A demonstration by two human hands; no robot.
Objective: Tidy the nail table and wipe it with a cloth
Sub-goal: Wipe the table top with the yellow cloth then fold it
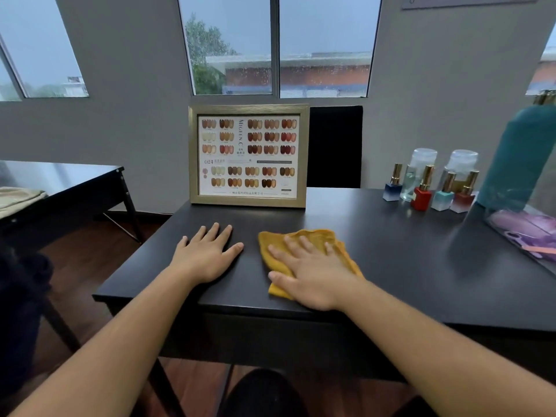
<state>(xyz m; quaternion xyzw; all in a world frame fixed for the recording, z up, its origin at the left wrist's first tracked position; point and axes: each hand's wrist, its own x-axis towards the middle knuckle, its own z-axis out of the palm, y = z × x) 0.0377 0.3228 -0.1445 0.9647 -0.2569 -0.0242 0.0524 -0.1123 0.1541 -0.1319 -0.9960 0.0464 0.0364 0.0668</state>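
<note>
A mustard-yellow cloth (pixel 313 237) lies crumpled on the black nail table (pixel 391 266), near its front edge. My right hand (pixel 310 272) lies flat on top of the cloth, fingers spread, pressing it to the tabletop. To the left of the cloth, my left hand (pixel 207 251) rests palm down on the bare table with its fingers apart and nothing in it. A framed nail colour chart (pixel 248 156) stands upright at the table's back edge, behind both hands.
Several nail polish bottles (pixel 422 189) and two clear bottles (pixel 416 173) stand at the back right. A tall teal bottle (pixel 517 158) and a clear box with purple items (pixel 523 233) sit at the far right. A black chair (pixel 335 145) stands behind the table; another table (pixel 66 179) stands left.
</note>
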